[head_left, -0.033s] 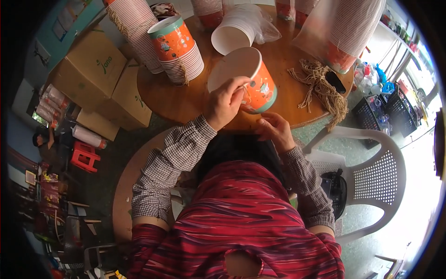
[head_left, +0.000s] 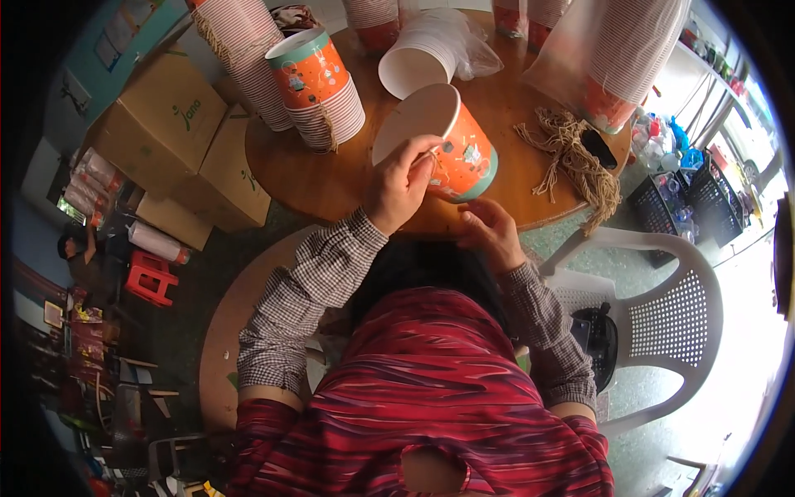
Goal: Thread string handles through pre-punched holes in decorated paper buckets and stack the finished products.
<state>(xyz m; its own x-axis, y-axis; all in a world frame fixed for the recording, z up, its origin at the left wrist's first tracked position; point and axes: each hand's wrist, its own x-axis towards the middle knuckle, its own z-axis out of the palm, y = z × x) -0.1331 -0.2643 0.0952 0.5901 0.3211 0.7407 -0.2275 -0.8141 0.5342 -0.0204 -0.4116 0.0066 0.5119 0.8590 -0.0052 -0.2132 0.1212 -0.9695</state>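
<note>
An orange paper bucket (head_left: pixel 469 157) with a white inside and a teal base band lies tilted at the table's near edge, its mouth facing left. My left hand (head_left: pixel 401 184) is at its side, thumb and forefinger pinched on a short pale cord (head_left: pixel 433 155) against the printed wall. Below the base, my right hand (head_left: pixel 494 235) has its fingers loosely bent and apart, with nothing visible in them; its lower fingers are in shadow. To the right lies a bundle of beige cords (head_left: pixel 571 157) with a black object (head_left: pixel 597 147) on it.
Nested orange buckets (head_left: pixel 319 91) stand at the left of the round wooden table (head_left: pixel 397 203), before a taller stack (head_left: pixel 240 58). White nested buckets (head_left: pixel 418 66) lie in plastic behind. A bagged stack (head_left: pixel 621 66) rises at right. A white plastic chair (head_left: pixel 662 319) and cardboard boxes (head_left: pixel 166 124) flank me.
</note>
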